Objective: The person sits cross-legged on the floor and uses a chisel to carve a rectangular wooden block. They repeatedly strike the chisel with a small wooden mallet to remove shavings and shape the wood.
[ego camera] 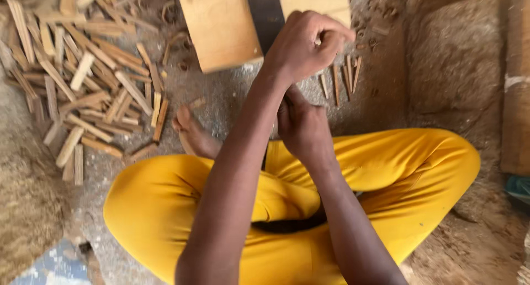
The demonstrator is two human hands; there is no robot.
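Two hands work over a wooden block (221, 25) bearing a dark flat blade (265, 14): the left hand (303, 45) is clenched just beside it, contents hidden, while the right hand (302, 128) is curled shut below. Thin pegs (342, 78) lie close by; a heap of wood strips (83, 81) sits well apart.
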